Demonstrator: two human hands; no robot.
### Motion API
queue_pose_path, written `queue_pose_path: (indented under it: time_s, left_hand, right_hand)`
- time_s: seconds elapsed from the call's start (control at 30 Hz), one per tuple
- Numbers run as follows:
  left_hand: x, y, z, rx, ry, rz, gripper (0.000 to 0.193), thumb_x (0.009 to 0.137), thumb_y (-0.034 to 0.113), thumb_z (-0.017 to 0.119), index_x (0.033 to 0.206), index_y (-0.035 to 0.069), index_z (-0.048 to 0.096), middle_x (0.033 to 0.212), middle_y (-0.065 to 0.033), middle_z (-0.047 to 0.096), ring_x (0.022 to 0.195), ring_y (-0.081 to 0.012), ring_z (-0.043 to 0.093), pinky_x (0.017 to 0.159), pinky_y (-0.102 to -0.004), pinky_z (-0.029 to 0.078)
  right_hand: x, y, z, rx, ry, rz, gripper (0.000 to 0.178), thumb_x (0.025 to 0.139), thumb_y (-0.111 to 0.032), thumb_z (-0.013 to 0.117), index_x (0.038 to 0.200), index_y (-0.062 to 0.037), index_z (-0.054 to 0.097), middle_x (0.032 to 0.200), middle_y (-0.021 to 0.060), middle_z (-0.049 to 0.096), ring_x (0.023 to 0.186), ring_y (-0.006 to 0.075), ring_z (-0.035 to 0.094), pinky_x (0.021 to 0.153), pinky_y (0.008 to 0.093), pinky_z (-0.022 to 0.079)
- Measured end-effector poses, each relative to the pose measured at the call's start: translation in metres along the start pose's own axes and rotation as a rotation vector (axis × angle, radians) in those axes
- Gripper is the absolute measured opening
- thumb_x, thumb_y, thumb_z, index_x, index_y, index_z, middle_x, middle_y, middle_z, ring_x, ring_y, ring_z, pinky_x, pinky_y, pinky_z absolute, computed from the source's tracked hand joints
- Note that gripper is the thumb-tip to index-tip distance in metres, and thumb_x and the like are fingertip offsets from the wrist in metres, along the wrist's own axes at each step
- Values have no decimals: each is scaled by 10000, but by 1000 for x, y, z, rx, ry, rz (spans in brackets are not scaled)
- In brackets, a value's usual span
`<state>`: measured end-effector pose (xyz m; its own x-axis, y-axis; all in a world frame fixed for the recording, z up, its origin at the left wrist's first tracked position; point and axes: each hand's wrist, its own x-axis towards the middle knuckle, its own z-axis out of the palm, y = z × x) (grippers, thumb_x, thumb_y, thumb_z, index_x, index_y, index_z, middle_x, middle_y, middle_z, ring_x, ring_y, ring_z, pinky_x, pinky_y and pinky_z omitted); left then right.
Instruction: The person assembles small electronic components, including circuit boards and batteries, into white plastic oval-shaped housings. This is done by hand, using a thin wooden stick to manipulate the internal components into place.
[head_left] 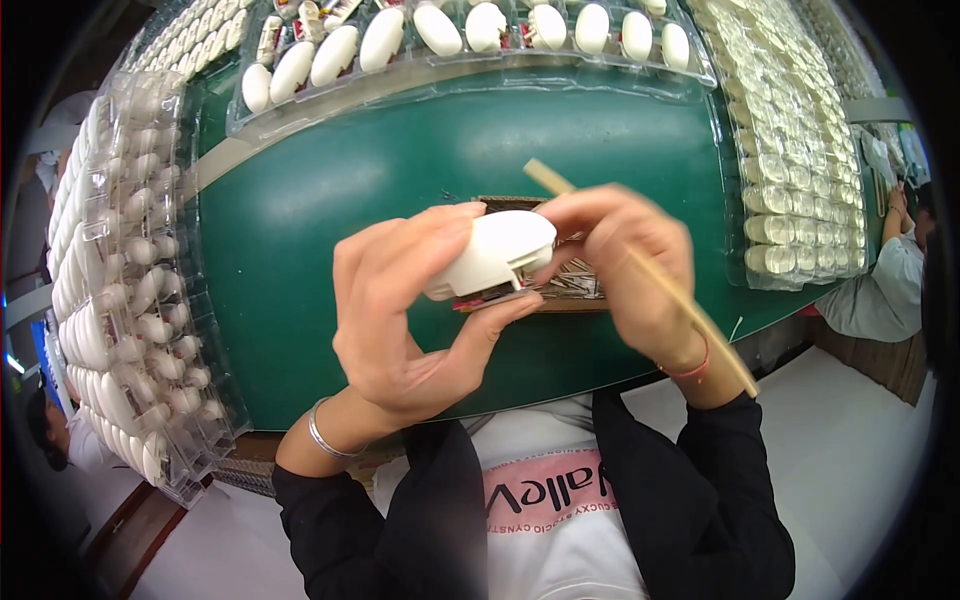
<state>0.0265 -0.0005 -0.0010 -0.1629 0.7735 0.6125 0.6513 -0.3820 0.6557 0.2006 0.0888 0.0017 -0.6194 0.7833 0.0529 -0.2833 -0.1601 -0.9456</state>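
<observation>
My left hand (405, 310) is closed around a white oval plastic housing (505, 240), fingers on top and thumb beneath. Dark and reddish parts show inside an opening on the housing's lower side. Close against its right end is my right hand (635, 270), partly smeared by motion. A long light-coloured wooden stick (690, 310) lies slantwise through my right hand, its lower end beside the wrist. Whether the right fingertips also pinch something small cannot be made out. Under both hands sits an open cardboard box (560, 307) of thin metal pieces, largely hidden.
A green table (300, 210) lies under my hands. Clear trays of white housings stand along the far edge (440, 70) and stacked at the left (150, 280). Stacked trays of translucent pieces (800, 200) rise at the right. Another person's sleeve (880, 290) shows far right.
</observation>
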Motion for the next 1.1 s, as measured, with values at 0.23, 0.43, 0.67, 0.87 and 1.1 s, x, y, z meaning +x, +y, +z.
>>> queue_pose_path:
  time_s: [0.23, 0.43, 0.67, 0.87, 1.1]
  left_hand:
    - [4, 1, -4, -259, -97, -221, 390, 750, -32, 757, 1122, 0, 645, 1150, -160, 689, 1008, -292, 666, 878, -344, 529]
    - [5, -4, -10, -147, -9, -36, 422, 726, -44, 776, 1123, 12, 643, 1080, -136, 708, 969, -268, 672, 845, -330, 531]
    - [12, -1, -11, -193, -101, -233, 483, 706, 15, 810, 1158, 11, 639, 1066, -115, 702, 952, -263, 655, 835, -340, 517]
    - [25, 6, -10, -18, -104, -22, 443, 636, -44, 821, 1055, 15, 691, 988, -118, 712, 845, -274, 668, 731, -344, 539]
    - [81, 21, 15, -57, -328, -59, 493, 732, 21, 797, 1202, 22, 646, 960, -121, 705, 828, -198, 664, 732, -295, 540]
  right_hand:
    - [-4, -5, 4, -152, 29, 194, 205, 865, -3, 700, 1059, 36, 647, 908, 72, 709, 868, 103, 677, 776, 240, 554]
    - [-2, -1, 7, -173, 7, 149, 167, 866, -6, 703, 1016, 28, 637, 915, 67, 705, 829, 83, 662, 737, 229, 545]
    - [-2, 0, 4, -211, 32, 86, 174, 870, -19, 707, 1025, 19, 635, 903, 58, 699, 818, 67, 643, 741, 211, 516]
    - [-1, -7, -3, -217, 7, 89, 152, 876, -7, 691, 1013, 22, 631, 894, 49, 689, 807, 66, 637, 730, 211, 509]
    - [5, -37, -42, -367, 107, 35, 170, 898, -20, 666, 1053, 41, 627, 864, 23, 664, 780, 53, 594, 679, 201, 481]
